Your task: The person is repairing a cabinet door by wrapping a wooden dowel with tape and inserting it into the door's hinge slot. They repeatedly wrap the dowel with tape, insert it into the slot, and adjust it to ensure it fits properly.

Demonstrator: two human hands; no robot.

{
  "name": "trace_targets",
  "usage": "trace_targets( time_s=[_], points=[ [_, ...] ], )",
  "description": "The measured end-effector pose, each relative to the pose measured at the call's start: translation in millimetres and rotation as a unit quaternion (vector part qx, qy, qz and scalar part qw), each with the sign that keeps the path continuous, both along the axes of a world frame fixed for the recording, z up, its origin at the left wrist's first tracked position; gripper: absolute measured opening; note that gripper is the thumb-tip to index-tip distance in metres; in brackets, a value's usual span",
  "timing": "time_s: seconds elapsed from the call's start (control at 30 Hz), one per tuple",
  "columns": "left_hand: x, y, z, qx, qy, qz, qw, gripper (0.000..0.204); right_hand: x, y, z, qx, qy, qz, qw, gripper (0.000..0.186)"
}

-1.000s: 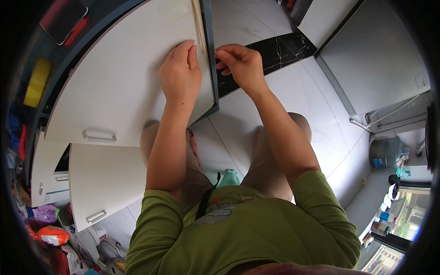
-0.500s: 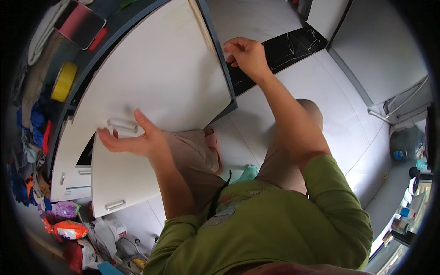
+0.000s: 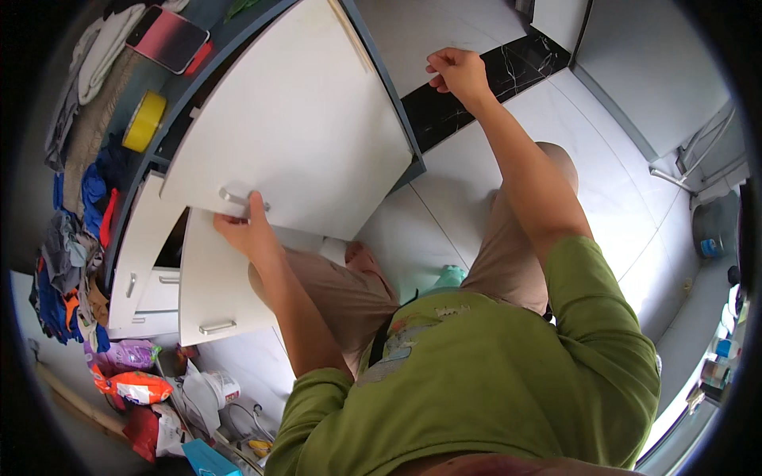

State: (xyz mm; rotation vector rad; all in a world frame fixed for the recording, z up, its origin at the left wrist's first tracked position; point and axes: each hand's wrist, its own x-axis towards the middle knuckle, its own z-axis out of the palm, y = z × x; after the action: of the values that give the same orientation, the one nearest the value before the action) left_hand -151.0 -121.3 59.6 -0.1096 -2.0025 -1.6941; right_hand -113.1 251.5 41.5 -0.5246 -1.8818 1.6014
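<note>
A white cabinet door (image 3: 309, 111) with a short metal handle (image 3: 232, 197) stands slightly ajar in front of me. My left hand (image 3: 252, 232) grips its lower edge beside the handle, thumb on the front face and fingers curled beneath. My right hand (image 3: 464, 75) is raised over the black marbled floor strip, beyond the cabinet's right side. Its fingers are curled in, and nothing shows in them. A second white door (image 3: 226, 285) with its own handle stands below and to the left, swung outward.
A phone (image 3: 169, 38), a yellow tape roll (image 3: 144, 120) and heaped cloths (image 3: 75, 238) lie on the top at left. Bags (image 3: 141, 387) and a white tub (image 3: 222, 386) crowd the floor lower left. A grey appliance (image 3: 651, 71) stands at right.
My left hand has closed from spread fingers onto the door's lower edge, and the door has swung a little outward. My right hand stays raised with curled fingers. The view has shifted slightly.
</note>
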Motion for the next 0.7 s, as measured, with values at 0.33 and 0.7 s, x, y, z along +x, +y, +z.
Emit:
trace_targets(
  time_s=[0.33, 0.7],
  points=[
    [85, 9, -7, -0.047, 0.001, -0.055, 0.997, 0.052, -4, -13, -2, 0.008, -0.01, 0.027, 1.0, 0.016],
    [136, 32, -22, -0.103, 0.091, -0.183, 0.973, 0.045, 1, -14, 3, 0.043, -0.041, 0.038, 0.997, 0.018]
  ],
)
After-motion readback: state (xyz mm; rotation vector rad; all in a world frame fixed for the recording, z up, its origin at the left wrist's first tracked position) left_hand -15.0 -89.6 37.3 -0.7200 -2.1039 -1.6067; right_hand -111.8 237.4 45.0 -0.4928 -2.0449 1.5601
